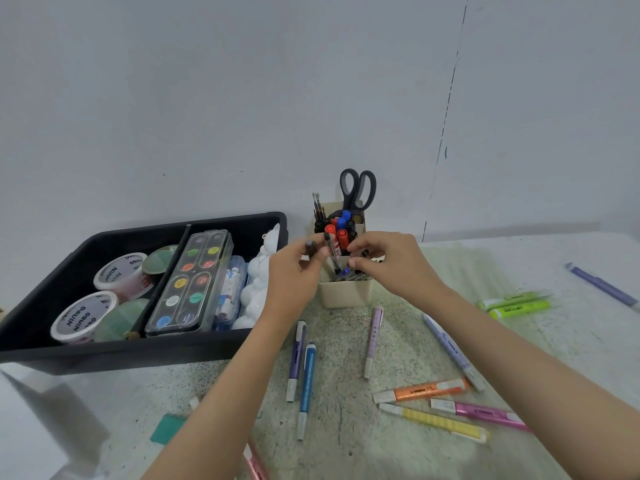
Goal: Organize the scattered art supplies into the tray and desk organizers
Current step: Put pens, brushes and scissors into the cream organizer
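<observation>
Pink pen lay at bottom edge. Centre frame, my left hand pinched dark pens; my right hand pinched a black pen above the beige cup.

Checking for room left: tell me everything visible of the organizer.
The organizer is a cream, plastic-looking stepped holder, upright on the table right of the tray. Scissors and brushes stand at its back, markers in the middle, pens in front. The left hand and right hand hold pens over its front.

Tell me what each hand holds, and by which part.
Left hand grips pens near their upper ends; right hand pinches a dark thing, part unclear.
</observation>
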Motion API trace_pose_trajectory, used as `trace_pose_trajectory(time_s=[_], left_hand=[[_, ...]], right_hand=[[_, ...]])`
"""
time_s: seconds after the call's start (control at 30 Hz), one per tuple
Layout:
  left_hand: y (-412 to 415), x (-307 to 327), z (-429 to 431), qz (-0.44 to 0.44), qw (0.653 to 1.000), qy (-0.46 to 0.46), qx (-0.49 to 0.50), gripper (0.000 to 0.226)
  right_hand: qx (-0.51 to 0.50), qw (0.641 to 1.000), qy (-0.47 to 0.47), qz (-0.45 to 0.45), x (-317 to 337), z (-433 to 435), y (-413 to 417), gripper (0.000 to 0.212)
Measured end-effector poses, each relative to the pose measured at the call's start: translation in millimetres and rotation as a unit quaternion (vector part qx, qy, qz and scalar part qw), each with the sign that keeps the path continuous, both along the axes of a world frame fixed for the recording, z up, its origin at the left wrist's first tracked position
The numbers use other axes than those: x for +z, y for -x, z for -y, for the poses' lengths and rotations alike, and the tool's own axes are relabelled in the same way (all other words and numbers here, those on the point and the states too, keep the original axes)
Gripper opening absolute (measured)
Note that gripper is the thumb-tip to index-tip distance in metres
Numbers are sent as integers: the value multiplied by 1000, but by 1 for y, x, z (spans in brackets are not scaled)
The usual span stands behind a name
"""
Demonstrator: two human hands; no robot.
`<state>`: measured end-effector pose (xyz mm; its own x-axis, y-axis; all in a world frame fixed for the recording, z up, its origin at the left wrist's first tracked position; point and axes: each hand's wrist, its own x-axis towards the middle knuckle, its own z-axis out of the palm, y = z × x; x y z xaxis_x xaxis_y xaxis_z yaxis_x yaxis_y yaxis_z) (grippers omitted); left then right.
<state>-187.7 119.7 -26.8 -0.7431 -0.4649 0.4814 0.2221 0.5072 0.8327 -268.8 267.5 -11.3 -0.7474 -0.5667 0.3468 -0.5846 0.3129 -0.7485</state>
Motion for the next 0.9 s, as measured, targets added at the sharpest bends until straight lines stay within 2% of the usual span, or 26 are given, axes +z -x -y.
trace_pose_trajectory(time_s=[0.17, 0.27, 0.43, 0.6, 0.9], left_hand=[[2, -5, 1, 28, 997, 75, -17, 24], [4, -5, 2, 67, 993, 90, -36, 30], [5, -7, 3, 79, 995, 49, -46, 35], [5, -3, 3, 85, 994, -28, -70, 34], [6, 7, 0, -25, 994, -76, -73, 37]], right_hand=[[6, 1000, 1, 10, 0, 3, -2, 17], [14, 1000, 5, 20, -1, 2, -3, 25], [17, 999, 28, 41, -2, 1, -3, 27], [17, 1000, 19, 9, -5, 2, -3, 20], [-19, 1000, 1, -11, -9, -6, -1, 7]])
